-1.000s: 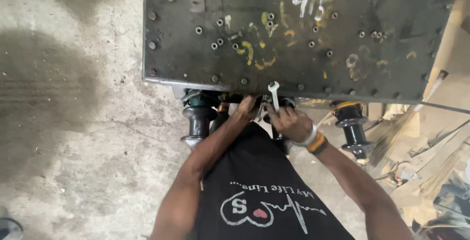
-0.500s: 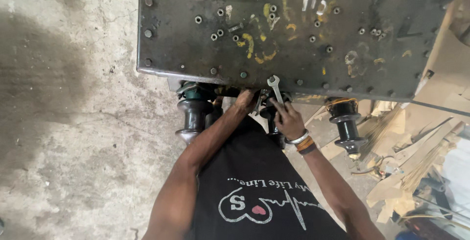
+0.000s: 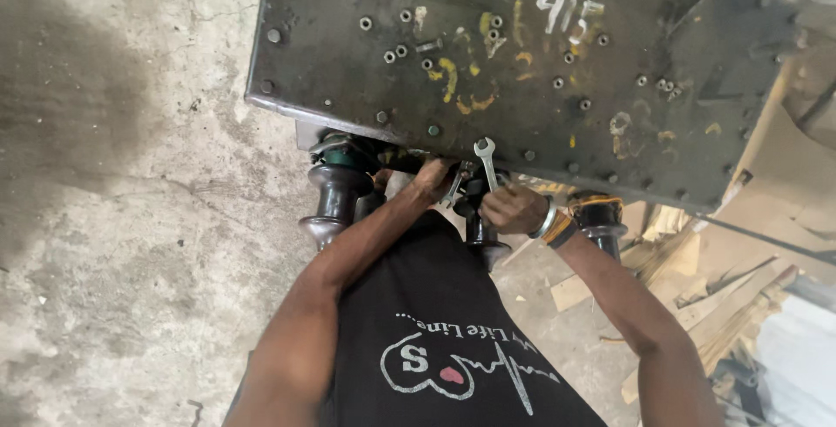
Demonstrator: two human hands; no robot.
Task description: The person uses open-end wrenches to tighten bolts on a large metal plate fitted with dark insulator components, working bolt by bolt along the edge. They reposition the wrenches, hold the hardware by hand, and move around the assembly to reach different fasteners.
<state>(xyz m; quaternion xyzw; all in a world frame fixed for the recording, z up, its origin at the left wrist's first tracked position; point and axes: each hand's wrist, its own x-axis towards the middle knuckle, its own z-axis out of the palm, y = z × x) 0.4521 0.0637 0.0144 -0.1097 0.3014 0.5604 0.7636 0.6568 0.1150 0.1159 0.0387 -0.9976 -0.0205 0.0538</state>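
Right fingers are clamped on a spanner, its open jaw rising toward 12 o'clock over the near edge of the steel plate. Left fingers reach under that edge, their grip hidden. Black insulators at 9 and 3 o'clock remain mounted below; the fastener being worked is out of sight, so progress cannot be judged.

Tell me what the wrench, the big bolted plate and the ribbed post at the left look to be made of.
Wrench in the right hand: bright bare steel, by its silvery shine.
Plate: likely heavy steel, dark and dull, with yellow and white paint marks and rows of bolt heads.
Ribbed post: glossy dark brown, probably glazed ceramic, though painted metal cannot be ruled out.
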